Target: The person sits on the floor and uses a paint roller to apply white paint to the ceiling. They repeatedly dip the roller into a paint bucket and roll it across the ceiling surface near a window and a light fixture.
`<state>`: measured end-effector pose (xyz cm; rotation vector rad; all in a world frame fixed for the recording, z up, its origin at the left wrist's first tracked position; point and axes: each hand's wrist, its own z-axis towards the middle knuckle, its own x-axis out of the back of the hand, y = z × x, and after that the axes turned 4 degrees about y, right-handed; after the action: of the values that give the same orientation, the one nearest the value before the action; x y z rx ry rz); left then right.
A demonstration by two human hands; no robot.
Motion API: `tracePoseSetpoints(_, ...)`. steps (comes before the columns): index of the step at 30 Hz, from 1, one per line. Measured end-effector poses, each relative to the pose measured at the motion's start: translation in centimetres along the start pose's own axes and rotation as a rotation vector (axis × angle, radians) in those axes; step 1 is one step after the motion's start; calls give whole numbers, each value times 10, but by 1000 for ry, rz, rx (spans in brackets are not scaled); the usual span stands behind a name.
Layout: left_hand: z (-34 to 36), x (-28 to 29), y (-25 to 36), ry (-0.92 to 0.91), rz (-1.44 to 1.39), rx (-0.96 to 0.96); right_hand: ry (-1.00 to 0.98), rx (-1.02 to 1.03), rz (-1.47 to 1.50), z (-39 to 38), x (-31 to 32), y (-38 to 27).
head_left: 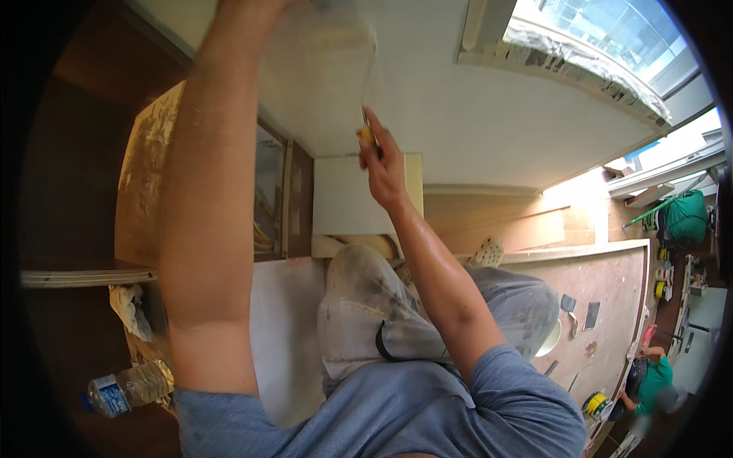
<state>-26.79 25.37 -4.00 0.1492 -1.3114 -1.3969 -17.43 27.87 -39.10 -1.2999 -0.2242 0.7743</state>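
My left arm reaches up to the top edge, where my left hand [269,9] is blurred and partly out of frame, against the pale wall [473,114]; its fingers cannot be made out. My right hand [382,156] is closed on a tool with a yellow handle [365,134], apparently a scraper, raised against that wall. The tool's upper part is smeared by motion. Just below sits a white box-like ledge [359,195]. My legs in stained grey trousers are bent beneath me, with a spotted clog [489,252] beside them.
At right, a stained board [611,290] carries small flat tools, near a white bucket [548,340]. A window [595,38] is upper right. A co-worker in green [649,382] works at far right, below a green bag [683,217]. A plastic bottle [114,393] lies lower left.
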Motion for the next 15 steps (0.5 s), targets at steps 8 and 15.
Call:
tracePoseSetpoints(8,3,-13,-9,-11,-37,-16,64,-50,114,15,-15,-9)
tracePoseSetpoints(15,-6,-14,-14,-67,-47,-72,73,6,121,11,-27,-12)
